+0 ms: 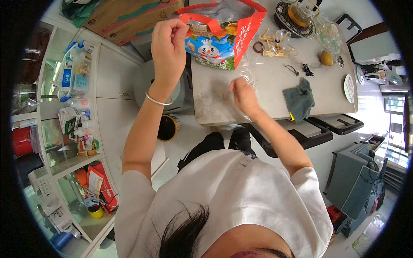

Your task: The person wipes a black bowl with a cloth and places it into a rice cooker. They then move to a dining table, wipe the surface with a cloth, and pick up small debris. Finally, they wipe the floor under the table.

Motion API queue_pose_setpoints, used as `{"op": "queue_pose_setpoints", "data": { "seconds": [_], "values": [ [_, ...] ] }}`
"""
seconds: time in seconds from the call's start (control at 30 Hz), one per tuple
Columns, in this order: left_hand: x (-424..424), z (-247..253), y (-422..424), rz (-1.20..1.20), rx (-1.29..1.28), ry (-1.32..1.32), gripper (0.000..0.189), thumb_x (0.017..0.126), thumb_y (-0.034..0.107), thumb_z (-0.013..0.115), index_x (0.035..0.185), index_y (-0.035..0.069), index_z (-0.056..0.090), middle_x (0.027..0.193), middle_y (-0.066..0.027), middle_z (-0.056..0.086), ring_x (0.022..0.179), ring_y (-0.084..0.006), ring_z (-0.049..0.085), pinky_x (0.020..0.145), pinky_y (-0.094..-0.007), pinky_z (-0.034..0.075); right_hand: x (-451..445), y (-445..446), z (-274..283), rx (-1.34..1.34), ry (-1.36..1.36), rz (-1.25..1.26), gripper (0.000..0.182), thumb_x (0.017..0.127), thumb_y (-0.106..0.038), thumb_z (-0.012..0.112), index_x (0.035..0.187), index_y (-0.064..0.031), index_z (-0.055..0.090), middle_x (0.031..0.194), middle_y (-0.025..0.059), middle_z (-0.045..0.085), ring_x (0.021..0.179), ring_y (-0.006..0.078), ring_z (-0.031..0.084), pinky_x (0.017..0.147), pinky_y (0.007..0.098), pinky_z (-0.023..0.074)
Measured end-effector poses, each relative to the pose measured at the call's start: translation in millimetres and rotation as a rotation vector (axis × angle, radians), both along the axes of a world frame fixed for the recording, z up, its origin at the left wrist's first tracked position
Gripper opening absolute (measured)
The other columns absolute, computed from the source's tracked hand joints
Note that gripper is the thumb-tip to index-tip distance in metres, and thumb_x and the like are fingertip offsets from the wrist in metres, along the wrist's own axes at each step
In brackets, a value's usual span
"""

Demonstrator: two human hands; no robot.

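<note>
My left hand (169, 45) is raised at the left side of a printed shopping bag (209, 48) with red handles. Its fingers are curled in front of the bag's upper left edge, and I cannot tell whether they grip it. The bag stands upright on the pale table (213, 109) and bears a snowman picture and writing. My right hand (243, 95) is closed over the table, right of and nearer than the bag. Crinkled clear plastic film (249, 72) shows just beyond that hand and seems to run into its fingers.
Farther right are glass cups (277, 45), a glass teapot (299, 15) on a grill, a brown ring (258, 47), a yellowish round fruit (326, 58), a black cable (307, 70) and a grey cloth (300, 98). Black-framed chairs (309, 135) tuck under the front edge. Shelves (75, 164) stand left.
</note>
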State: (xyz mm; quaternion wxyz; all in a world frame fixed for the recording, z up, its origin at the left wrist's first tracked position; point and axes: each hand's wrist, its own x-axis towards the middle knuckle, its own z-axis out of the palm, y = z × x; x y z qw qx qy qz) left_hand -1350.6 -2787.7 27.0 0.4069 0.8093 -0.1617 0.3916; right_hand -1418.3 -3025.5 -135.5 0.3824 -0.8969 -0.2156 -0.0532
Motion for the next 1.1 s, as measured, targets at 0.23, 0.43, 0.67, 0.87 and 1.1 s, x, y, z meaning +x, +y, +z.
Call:
{"op": "queue_pose_setpoints", "data": {
  "seconds": [0.23, 0.43, 0.67, 0.87, 1.1],
  "values": [
    [-10, -13, -11, -0.157, 0.142, 0.124, 0.003, 0.090, 0.004, 0.062, 0.092, 0.004, 0.060, 0.088, -0.0098, 0.059, 0.083, -0.0250, 0.060, 0.075, -0.0339, 0.048, 60, 19, 131, 0.288, -0.037, 0.101, 0.004, 0.093, -0.004, 0.055, 0.095, -0.0002, 0.057, 0.085, 0.0189, 0.062, 0.079, 0.0372, 0.061, 0.071, 0.0417, 0.0478],
    [-88, -191, 0, -0.449, 0.340, 0.841, 0.011, 0.093, 0.014, 0.058, 0.096, 0.003, 0.058, 0.092, -0.0131, 0.058, 0.088, -0.0329, 0.060, 0.079, -0.0417, 0.049, -6, 28, -82, 0.014, 0.406, 0.217, 0.013, 0.081, -0.014, 0.069, 0.090, -0.0053, 0.066, 0.089, 0.0156, 0.066, 0.083, 0.0351, 0.064, 0.074, 0.0425, 0.0505],
    [-133, -264, 6, -0.196, 0.321, 0.940, 0.016, 0.082, 0.006, 0.069, 0.096, 0.005, 0.061, 0.096, -0.0116, 0.061, 0.097, -0.0326, 0.058, 0.084, -0.0436, 0.048, -43, 54, -119, -0.236, 0.267, 0.027, 0.010, 0.081, -0.015, 0.065, 0.086, -0.0091, 0.071, 0.093, 0.0126, 0.066, 0.093, 0.0320, 0.064, 0.081, 0.0412, 0.0526],
    [-137, -280, 1, -0.152, 0.260, 0.860, 0.020, 0.078, 0.004, 0.072, 0.096, 0.003, 0.063, 0.087, -0.0113, 0.060, 0.088, -0.0312, 0.057, 0.082, -0.0413, 0.047, -40, 57, -127, -0.542, 0.115, 0.177, 0.015, 0.084, -0.017, 0.060, 0.092, -0.0067, 0.068, 0.096, 0.0144, 0.066, 0.095, 0.0311, 0.064, 0.083, 0.0413, 0.0516],
    [-133, -266, -3, -0.110, 0.260, 0.972, 0.020, 0.079, 0.005, 0.071, 0.097, 0.006, 0.063, 0.095, -0.0106, 0.062, 0.097, -0.0319, 0.057, 0.084, -0.0418, 0.048, -38, 42, -112, -0.333, 0.193, 0.130, 0.017, 0.087, -0.018, 0.059, 0.093, -0.0023, 0.062, 0.094, 0.0178, 0.065, 0.093, 0.0350, 0.062, 0.082, 0.0433, 0.0504]
  ]
}}
